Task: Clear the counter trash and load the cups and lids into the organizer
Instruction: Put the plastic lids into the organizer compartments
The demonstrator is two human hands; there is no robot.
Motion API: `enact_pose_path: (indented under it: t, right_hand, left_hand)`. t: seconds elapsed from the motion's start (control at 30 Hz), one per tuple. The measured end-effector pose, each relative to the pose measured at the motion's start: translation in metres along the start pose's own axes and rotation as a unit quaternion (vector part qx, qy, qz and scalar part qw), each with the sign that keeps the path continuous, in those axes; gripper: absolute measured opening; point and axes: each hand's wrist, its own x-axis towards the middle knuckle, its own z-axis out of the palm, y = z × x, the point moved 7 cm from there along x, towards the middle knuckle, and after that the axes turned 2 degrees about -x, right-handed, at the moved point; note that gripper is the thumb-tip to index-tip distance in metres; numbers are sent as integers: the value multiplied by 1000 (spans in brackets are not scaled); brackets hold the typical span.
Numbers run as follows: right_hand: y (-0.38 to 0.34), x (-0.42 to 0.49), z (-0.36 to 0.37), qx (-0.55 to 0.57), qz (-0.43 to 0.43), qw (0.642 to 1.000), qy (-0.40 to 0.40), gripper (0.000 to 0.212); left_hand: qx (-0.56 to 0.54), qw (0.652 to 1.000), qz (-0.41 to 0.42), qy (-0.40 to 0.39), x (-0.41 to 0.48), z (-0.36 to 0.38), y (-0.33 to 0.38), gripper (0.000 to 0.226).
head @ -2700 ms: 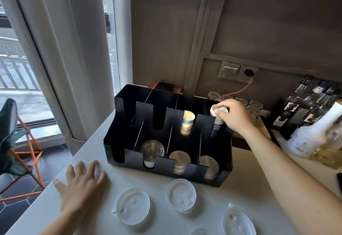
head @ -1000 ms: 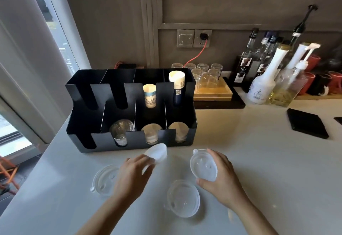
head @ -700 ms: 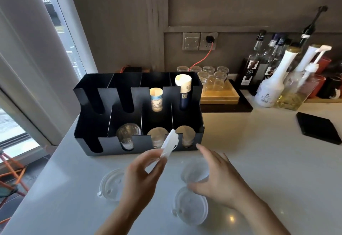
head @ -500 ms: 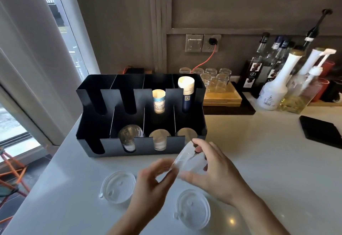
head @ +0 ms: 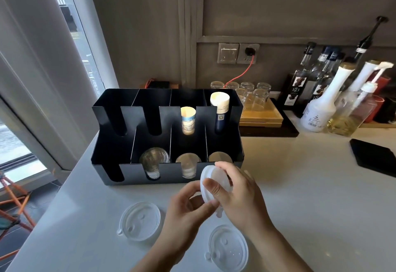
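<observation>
Together, left hand [head: 186, 206], right hand [head: 239, 195] gripping lid [head: 215, 177]

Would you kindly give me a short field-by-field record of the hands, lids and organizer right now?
left hand: pinches the held lid's lower edge
right hand: grips the held lid, thumb across its face
held lid: raised on edge before the organizer
left loose lid: flat on the counter
right loose lid: flat on the counter, nearer the camera
organizer: black, two paper cup stacks in right back slots
</observation>
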Motion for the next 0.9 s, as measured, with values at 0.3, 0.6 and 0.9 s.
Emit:
enact_pose_path:
  t: [0.3,0.6,0.9]
  right_hand:
    - [5,10,5,44,-19,984,-171,72]
    - [-18,15,-2,-84,-153,968,-178,101]
    - [-18,22,-6,-119,-152,974,-115,85]
  left_hand:
    - [-142,981,-103,86,13,-23,-9,37]
    - [-51,995,-61,53,23,-22,5,33]
    - [-25,998,-59,29,16,-15,7,43]
